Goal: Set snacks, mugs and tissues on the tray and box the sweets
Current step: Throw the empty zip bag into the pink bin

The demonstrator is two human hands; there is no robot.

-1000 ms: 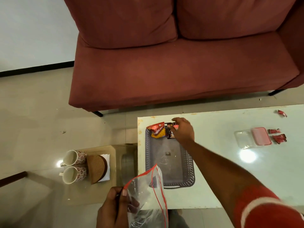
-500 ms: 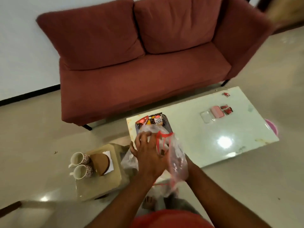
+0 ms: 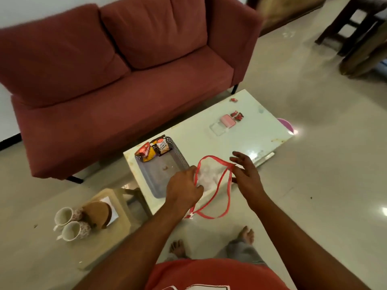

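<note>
Bag (image 3: pixel 209 177) runs lengthwise twd person, mouth facing sofa (image 3: pixel 125 91); L hand (image 3: pixel 184 189) grips rim, R hand (image 3: pixel 245 174) splayed open.

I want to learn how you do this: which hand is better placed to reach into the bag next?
Probably the right hand: it is open, right beside the mouth of the bag, while the left hand grips the bag's edge.

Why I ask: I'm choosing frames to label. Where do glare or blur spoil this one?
Head view: glare whitens the table at its right corner and the floor at the right edge; blur smears the sofa and wooden furniture; snack packets look fairly sharp.
</note>
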